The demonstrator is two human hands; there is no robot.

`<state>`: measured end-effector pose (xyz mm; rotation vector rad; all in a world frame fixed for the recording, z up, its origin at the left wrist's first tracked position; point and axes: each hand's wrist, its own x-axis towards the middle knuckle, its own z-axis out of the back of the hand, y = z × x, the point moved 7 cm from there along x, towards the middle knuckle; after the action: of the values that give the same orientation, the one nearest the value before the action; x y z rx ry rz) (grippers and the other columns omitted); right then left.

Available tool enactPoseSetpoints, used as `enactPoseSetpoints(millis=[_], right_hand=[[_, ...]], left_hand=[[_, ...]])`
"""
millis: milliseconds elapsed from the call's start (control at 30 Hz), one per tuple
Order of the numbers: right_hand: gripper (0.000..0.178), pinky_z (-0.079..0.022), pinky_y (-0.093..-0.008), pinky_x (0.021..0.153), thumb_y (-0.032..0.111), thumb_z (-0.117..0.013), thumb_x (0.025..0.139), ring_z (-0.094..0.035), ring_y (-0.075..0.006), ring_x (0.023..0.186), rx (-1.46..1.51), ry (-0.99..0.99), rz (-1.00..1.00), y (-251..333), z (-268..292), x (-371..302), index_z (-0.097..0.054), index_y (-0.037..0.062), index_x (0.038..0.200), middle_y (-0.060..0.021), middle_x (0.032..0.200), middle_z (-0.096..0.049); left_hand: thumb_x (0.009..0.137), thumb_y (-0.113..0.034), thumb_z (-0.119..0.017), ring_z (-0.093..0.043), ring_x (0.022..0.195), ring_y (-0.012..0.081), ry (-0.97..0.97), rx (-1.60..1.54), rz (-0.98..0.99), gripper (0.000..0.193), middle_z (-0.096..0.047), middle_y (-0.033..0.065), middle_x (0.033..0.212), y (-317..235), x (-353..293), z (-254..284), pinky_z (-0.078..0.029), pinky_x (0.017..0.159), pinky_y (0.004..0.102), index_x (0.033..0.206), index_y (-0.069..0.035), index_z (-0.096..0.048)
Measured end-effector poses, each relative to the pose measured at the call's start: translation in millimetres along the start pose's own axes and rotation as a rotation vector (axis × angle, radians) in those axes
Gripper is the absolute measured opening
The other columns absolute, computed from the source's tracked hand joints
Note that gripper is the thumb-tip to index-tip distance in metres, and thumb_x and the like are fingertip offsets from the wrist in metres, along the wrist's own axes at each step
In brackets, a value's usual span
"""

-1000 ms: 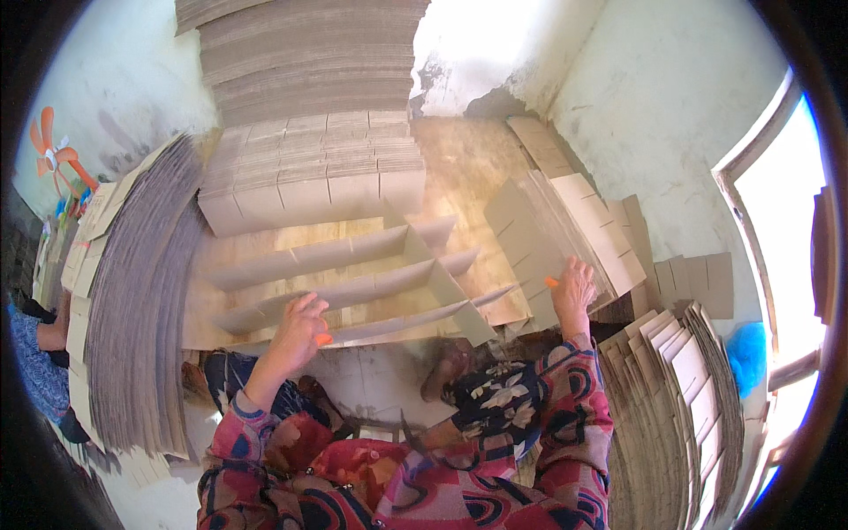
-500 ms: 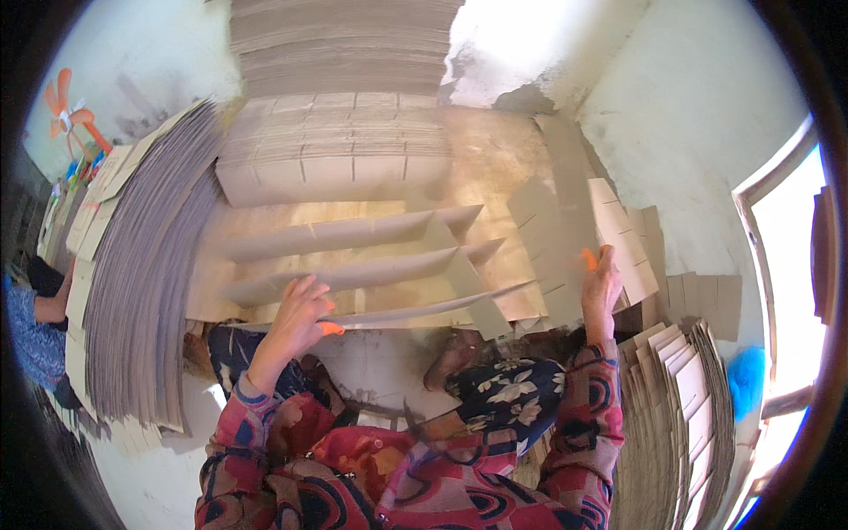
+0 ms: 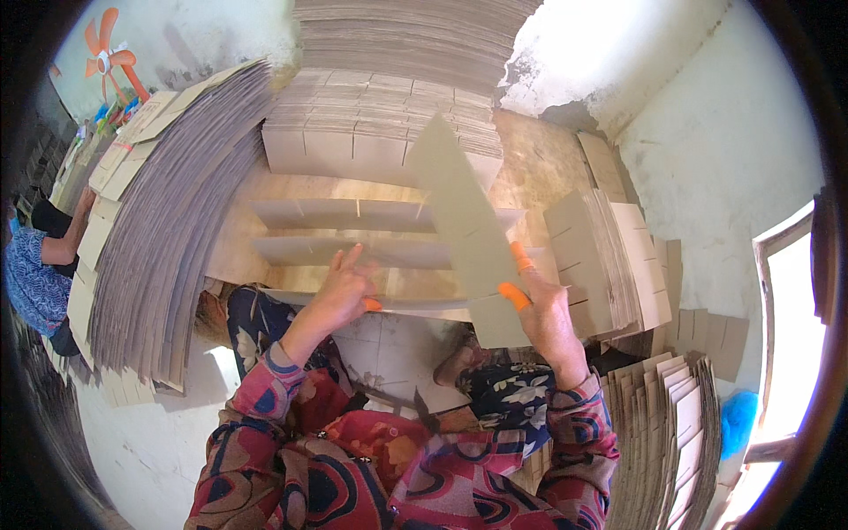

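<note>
My right hand [image 3: 546, 314], with orange finger covers, pinches a cardboard strip [image 3: 459, 221] near its lower right edge. The strip is tilted over the right part of three long cardboard strips: a far one [image 3: 327, 215], a middle one [image 3: 322, 252] and a near one [image 3: 424, 305]. These stand on edge, roughly parallel, on a wooden board. My left hand [image 3: 344, 287] is at the near and middle strips, slightly blurred. Its fingers are apart, and an orange cover shows on one. Whether it touches a strip is hard to tell.
Slotted cardboard pieces [image 3: 371, 141] are stacked behind the strips, with a taller stack [image 3: 406, 35] beyond. More stacks stand left [image 3: 177, 238], right [image 3: 592, 261] and lower right [image 3: 671, 433]. An orange fan [image 3: 104, 62] and another person's arm [image 3: 66, 247] are at the far left.
My right hand has come leftward from the stack at the right, bringing a cardboard strip over the standing ones. Crosswise pieces at their right ends no longer show. The view has shifted.
</note>
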<state>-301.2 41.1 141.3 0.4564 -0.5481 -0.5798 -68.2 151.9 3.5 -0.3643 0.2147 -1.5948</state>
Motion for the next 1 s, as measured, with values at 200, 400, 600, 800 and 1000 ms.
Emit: enactPoseSetpoints(millis=[200, 400, 600, 800, 1000], right_hand=[[0.061, -0.049, -0.0331, 0.063, 0.006, -0.073, 0.079, -0.053, -0.0322, 0.06, -0.03, 0.044, -0.154, -5.8, -8.4, 3.9, -0.048, 0.0025, 0.134, -0.0268, 0.083, -0.061], [0.06, -0.047, -0.0308, 0.056, 0.008, -0.074, 0.078, -0.042, -0.0302, 0.053, -0.088, -0.037, -0.049, -4.7, -13.5, 7.8, -0.049, 0.002, 0.133, -0.0273, 0.076, -0.056], [0.06, -0.046, -0.0325, 0.054, 0.008, -0.074, 0.078, -0.036, -0.0323, 0.054, -0.011, 0.034, -0.205, -6.3, -10.7, 10.0, -0.05, 0.0037, 0.133, -0.0266, 0.07, -0.053], [0.061, -0.046, -0.0282, 0.057, -0.012, -0.065, 0.075, -0.056, -0.0373, 0.062, 0.002, 0.094, -0.019, -4.7, -23.5, 17.1, -0.044, -0.0073, 0.132, -0.035, 0.087, -0.049], [0.057, -0.048, -0.0372, 0.068, -0.002, -0.068, 0.079, -0.059, -0.0439, 0.081, 0.146, 0.124, 0.046, -17.9, -39.0, 23.9, -0.049, 0.0011, 0.132, -0.0325, 0.095, -0.057]], left_hand=[[0.069, -0.027, -0.075, -0.051, 0.117, 0.0303, 0.033, -0.078, -0.011, 0.021, -0.064, 0.0096, 0.108, -5.2, 0.3, 0.1, -0.038, 0.097, 0.0471, 0.078, -0.009, -0.069], [0.071, -0.02, -0.071, -0.061, 0.085, 0.0305, -0.051, -0.175, -0.071, 0.017, -0.063, 0.0096, 0.08, -12.5, 5.5, 3.5, -0.045, 0.077, 0.0412, 0.07, -0.005, -0.064], [0.072, -0.013, -0.07, -0.06, 0.071, 0.0353, -0.155, -0.256, -0.107, 0.017, -0.059, 0.0136, 0.068, -15.6, 7.3, 8.7, -0.046, 0.064, 0.0443, 0.065, -0.002, -0.059], [0.073, -0.01, -0.068, -0.059, 0.072, 0.0365, -0.157, -0.233, -0.1, 0.015, -0.058, 0.0149, 0.07, -17.6, 8.5, 6.2, -0.047, 0.062, 0.044, 0.067, -0.001, -0.059], [0.073, -0.009, -0.066, -0.06, 0.073, 0.0361, -0.13, -0.236, -0.078, 0.012, -0.059, 0.0148, 0.074, -12.3, 12.7, -2.9, -0.047, 0.063, 0.0437, 0.068, 0.0, -0.059]])
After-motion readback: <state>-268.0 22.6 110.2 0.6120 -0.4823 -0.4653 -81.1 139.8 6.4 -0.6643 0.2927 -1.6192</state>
